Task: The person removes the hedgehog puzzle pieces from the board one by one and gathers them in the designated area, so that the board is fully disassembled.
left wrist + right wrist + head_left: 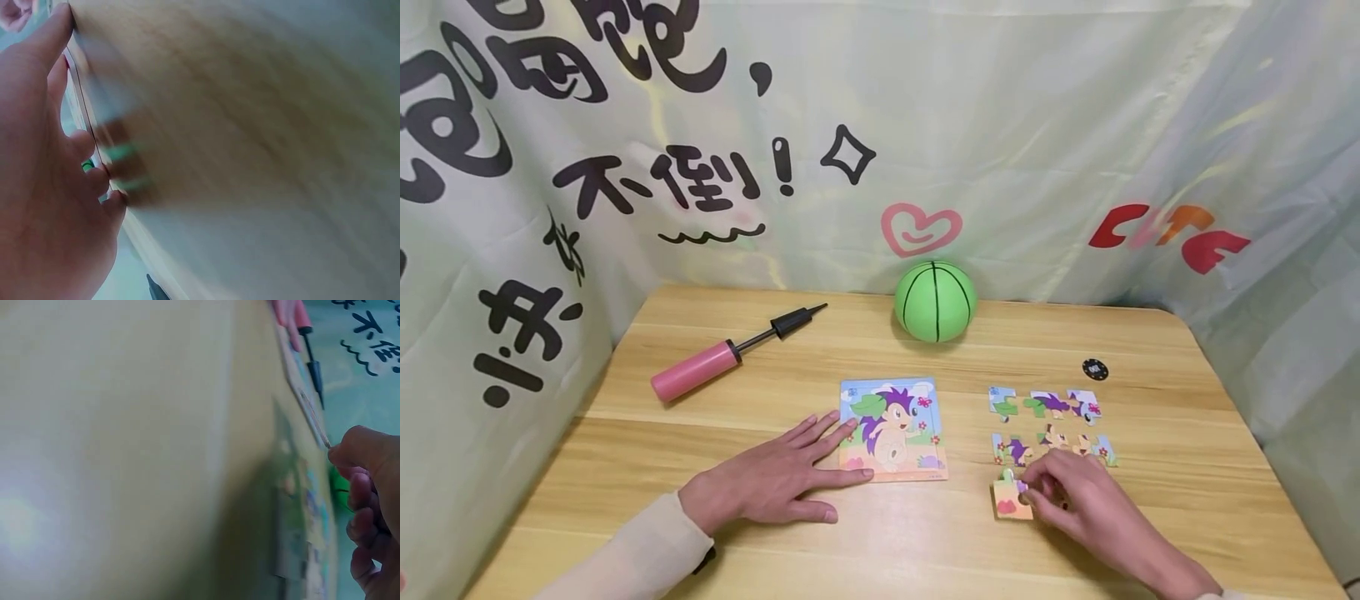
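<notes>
A square hedgehog puzzle picture [891, 442] lies flat on the table. My left hand [782, 471] rests palm down beside it, fingers spread, with some fingertips on its left edge. Between thumb and forefinger, my right hand [1078, 500] pinches a puzzle piece [1013, 502] with an orange ground and a red flower. Seen edge-on in the right wrist view, that piece [314, 419] is a thin strip at the fingertips. Beyond the right hand are loose pieces in two rows, among them a top-right corner piece [1084, 402] and a purple-haired piece [1019, 451]. The hand covers part of the nearer row.
A green ball [936, 302] with black lines stands at the back of the wooden table [760, 550], near the printed curtain [1022, 150]. A pink hand pump [700, 371] with a black nozzle lies at the left. Behind the loose pieces is a round black chip [1095, 369].
</notes>
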`<action>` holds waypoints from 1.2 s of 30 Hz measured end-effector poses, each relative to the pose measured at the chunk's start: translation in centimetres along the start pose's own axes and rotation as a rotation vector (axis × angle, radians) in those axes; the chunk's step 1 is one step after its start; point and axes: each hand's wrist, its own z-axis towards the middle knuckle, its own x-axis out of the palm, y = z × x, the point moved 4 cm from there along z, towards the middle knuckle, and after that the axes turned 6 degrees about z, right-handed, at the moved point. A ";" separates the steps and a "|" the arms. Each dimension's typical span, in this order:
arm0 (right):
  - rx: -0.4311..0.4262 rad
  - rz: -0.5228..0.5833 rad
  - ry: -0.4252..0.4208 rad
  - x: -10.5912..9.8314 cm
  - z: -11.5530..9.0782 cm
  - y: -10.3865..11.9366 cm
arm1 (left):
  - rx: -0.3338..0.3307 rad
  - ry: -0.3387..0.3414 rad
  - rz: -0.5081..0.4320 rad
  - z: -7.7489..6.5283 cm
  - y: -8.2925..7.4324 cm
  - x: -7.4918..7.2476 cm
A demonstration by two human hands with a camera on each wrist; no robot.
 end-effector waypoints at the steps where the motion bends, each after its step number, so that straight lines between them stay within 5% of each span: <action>1: 0.012 -0.013 0.011 0.3 -0.3 0.1 | 0.000 0.000 0.000 0.0 0.0 0.0; 36: 0.060 -0.081 0.024 1.6 -1.4 -0.5 | -0.003 -0.007 0.002 -0.1 -0.1 0.0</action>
